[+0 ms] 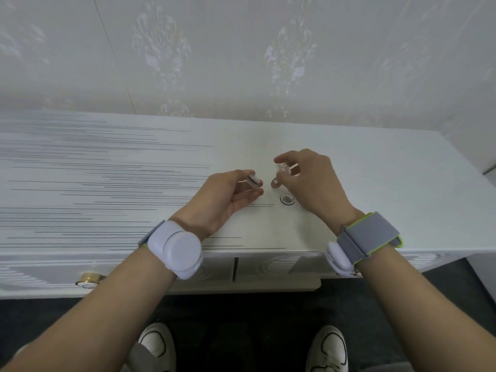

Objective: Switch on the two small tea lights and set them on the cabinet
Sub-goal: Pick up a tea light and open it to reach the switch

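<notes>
While both forearms were stretched in from the lower corners of the frame, the two hands were held close together above the white cabinet top streaked with thin dark lines, near the centre of the picture; the left hand was turned palm inward, its thumb and fingers closed on a small white round tea light, which was tilted so that its flat face was shown toward the right; the right hand, just right of centre, was curled with its fingertips pinched around a small clear object, too blurred to be told apart as a second tea light or a cover; a small round clear piece with a dark middle was seen lying on the cabinet surface just below the right hand's fingers, apart from both hands; a white rounded wrist device was strapped to the left wrist, and a grey fabric band edged in green was wrapped round the right wrist; a brass-coloured round knob was visible on the cabinet front at the lower left; pale wallpaper with a faint ornamental pattern filled the upper part of the frame; two white shoes with black lines were seen on dark flooring at the bottom centre.
</notes>
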A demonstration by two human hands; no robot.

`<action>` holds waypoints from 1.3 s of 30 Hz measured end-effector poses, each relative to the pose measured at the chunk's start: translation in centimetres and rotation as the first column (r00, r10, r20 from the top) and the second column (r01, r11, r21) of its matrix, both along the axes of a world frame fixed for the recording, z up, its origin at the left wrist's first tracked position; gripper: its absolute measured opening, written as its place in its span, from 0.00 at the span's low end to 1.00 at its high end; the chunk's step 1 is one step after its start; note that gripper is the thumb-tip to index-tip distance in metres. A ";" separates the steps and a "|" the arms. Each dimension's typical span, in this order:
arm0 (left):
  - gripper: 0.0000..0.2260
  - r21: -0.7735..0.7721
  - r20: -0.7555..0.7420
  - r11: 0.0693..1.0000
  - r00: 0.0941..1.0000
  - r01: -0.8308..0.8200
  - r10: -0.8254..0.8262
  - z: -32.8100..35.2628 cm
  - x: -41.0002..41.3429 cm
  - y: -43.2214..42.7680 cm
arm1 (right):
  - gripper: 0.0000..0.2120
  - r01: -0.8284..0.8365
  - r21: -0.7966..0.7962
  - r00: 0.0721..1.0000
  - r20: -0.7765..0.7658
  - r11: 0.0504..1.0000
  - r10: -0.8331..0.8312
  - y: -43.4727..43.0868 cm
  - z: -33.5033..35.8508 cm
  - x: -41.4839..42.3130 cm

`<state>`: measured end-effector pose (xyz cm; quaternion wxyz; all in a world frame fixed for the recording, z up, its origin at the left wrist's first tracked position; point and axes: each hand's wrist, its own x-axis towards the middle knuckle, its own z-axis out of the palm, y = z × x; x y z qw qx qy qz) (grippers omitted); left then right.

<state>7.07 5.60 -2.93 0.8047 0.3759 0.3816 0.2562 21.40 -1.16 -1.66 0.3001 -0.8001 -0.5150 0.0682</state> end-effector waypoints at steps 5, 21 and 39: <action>0.05 0.018 -0.012 1.000 1.000 0.023 -0.023 0.0 -0.3 0.1 | 0.15 -0.080 -0.182 0.962 0.244 0.980 0.124 0.8 -0.7 -1.0; 0.07 0.008 -0.018 1.000 1.000 0.006 -0.006 0.1 -0.6 0.5 | 0.14 0.026 -0.180 0.910 0.410 0.983 0.051 1.2 -1.6 -1.0; 0.08 -0.012 0.019 1.000 1.000 -0.003 0.003 0.4 -0.7 0.4 | 0.08 0.122 -0.021 -0.135 -0.991 0.992 -0.004 0.3 1.6 0.2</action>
